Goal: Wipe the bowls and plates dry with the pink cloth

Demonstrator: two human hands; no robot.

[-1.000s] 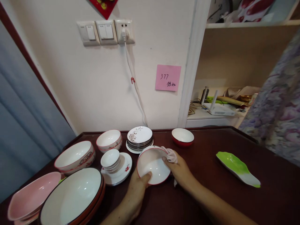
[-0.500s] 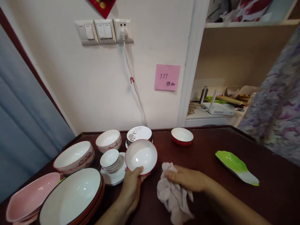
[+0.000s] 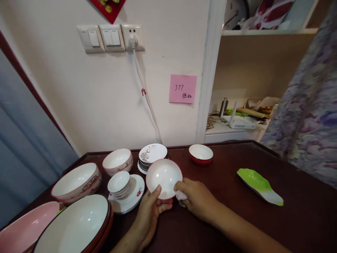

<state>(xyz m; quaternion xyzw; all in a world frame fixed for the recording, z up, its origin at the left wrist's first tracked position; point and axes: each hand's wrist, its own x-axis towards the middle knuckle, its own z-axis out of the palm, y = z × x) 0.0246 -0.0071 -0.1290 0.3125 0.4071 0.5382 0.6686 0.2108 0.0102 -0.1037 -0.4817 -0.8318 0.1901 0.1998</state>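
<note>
A white bowl with a thin red rim (image 3: pixel 164 175) is held above the dark table, tilted toward me. My left hand (image 3: pixel 151 211) grips its near edge, thumb inside the bowl and fingers underneath. At the bowl's right edge, my right hand (image 3: pixel 195 196) is closed on a pale cloth (image 3: pixel 181 196), mostly hidden in the fist. Just left of the bowl, small white dishes (image 3: pixel 119 182) are stacked on white plates (image 3: pixel 138 195) with red flowers. Behind the bowl stands a pile of flower-patterned plates (image 3: pixel 152 153).
Patterned bowls (image 3: pixel 117 161) stand at the back left. Large brown-sided bowls (image 3: pixel 76 225) and a pink dish (image 3: pixel 28 221) are at the near left. A red bowl (image 3: pixel 200 153) is at the back, and a green leaf-shaped dish (image 3: pixel 259 186) lies to the right on the table (image 3: pixel 223 168).
My right hand has moved left with the cloth, up to the bowl's edge. The cloth, loosely hanging before, is now bunched in the hand. The camera view has shifted slightly.
</note>
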